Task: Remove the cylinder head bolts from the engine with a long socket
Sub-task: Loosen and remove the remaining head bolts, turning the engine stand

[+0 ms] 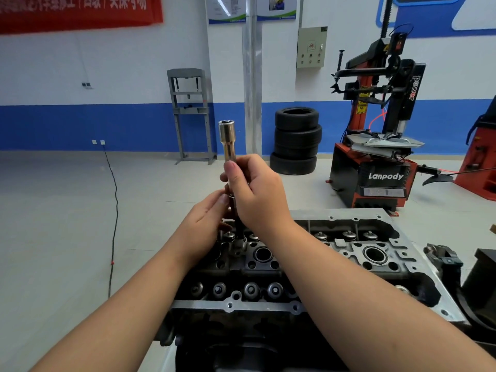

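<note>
Workshop with pale floor (67,210), stacked tyres (296,140), engine (375,253), both hands gripping upright long socket (227,138), right hand (257,194), left hand (206,218).

I read "Lanpody" on the tire changer (375,146) base and "power" running down its black column; the red banner's (80,12) characters are cut off.

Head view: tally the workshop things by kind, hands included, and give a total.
Hands: 2, left and right, both on the long socket
Long socket: 1
Cylinder head: 1
Stacked tyres: 4
Tyre changer: 1
Grey press frame: 1
Total: 10
</note>
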The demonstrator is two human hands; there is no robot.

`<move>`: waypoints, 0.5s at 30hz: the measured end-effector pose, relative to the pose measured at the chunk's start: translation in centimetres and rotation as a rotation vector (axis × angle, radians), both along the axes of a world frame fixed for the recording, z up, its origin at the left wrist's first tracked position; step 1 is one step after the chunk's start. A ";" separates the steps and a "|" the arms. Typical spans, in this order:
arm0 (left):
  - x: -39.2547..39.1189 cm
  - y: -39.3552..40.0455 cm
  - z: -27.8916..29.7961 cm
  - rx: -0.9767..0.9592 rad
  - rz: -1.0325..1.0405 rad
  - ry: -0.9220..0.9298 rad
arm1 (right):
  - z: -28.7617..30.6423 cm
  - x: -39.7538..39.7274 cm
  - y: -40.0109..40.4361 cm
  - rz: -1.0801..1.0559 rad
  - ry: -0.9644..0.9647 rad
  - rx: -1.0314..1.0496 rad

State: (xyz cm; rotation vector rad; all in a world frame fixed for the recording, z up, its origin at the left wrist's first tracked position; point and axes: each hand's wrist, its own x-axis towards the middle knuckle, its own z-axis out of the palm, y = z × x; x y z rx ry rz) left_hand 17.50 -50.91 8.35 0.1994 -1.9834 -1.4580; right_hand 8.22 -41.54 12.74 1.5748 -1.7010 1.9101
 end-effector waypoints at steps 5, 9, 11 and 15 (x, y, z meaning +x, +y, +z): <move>0.1 -0.1 0.0 -0.057 0.049 -0.011 | 0.0 0.0 0.1 0.021 -0.008 0.002; 0.2 0.0 0.2 -0.054 0.048 -0.003 | 0.0 0.3 0.0 -0.027 0.015 -0.017; 0.1 0.0 0.2 -0.058 0.063 -0.008 | -0.1 0.3 0.0 -0.044 0.029 -0.046; 0.0 0.0 0.0 -0.029 0.016 -0.029 | 0.0 0.1 0.0 -0.010 -0.005 -0.029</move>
